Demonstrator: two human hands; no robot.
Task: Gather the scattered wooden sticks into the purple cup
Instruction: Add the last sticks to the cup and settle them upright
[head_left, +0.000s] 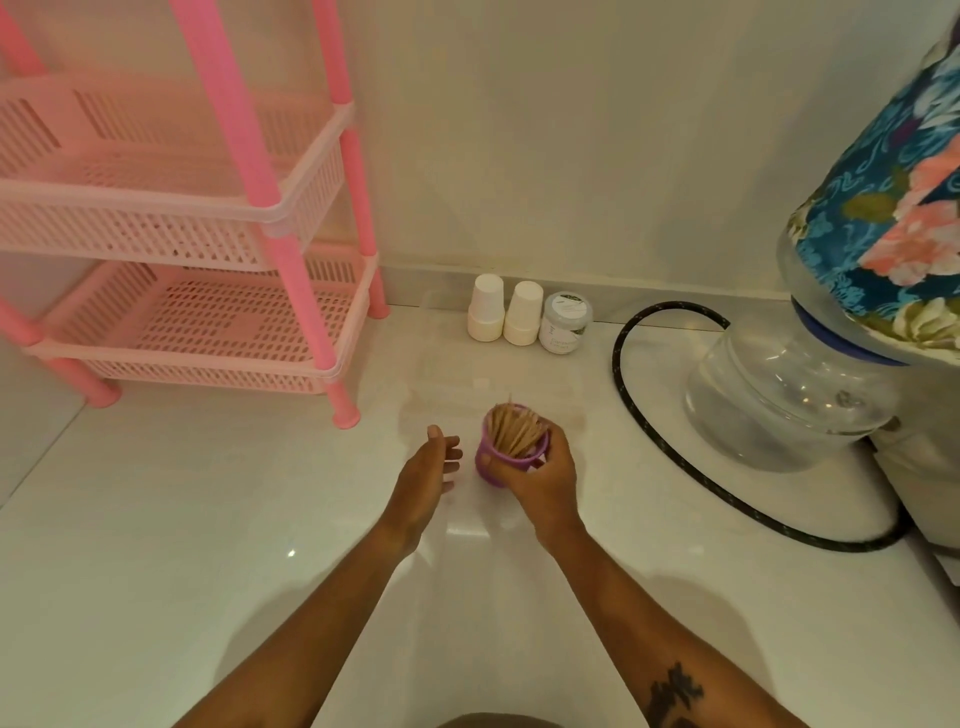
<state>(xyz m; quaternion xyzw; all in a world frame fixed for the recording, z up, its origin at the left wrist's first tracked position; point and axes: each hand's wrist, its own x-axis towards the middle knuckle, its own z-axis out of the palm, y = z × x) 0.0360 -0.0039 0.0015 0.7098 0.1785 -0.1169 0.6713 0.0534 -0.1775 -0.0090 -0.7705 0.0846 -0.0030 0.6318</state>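
Right hand (537, 480) wraps the small purple plastic cup (493, 462) standing on the glossy white floor (208, 519), thin wooden sticks (514, 428) bundled upright inside; left hand (423, 475) hovers beside, fingers loose, holding nothing; best keep cup steady, level.

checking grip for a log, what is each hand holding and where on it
The right hand grips the purple cup around its side, just under the rim, with the wooden sticks standing in it. The left hand holds nothing.

Head camera looks forward and down, near floor (208, 519).
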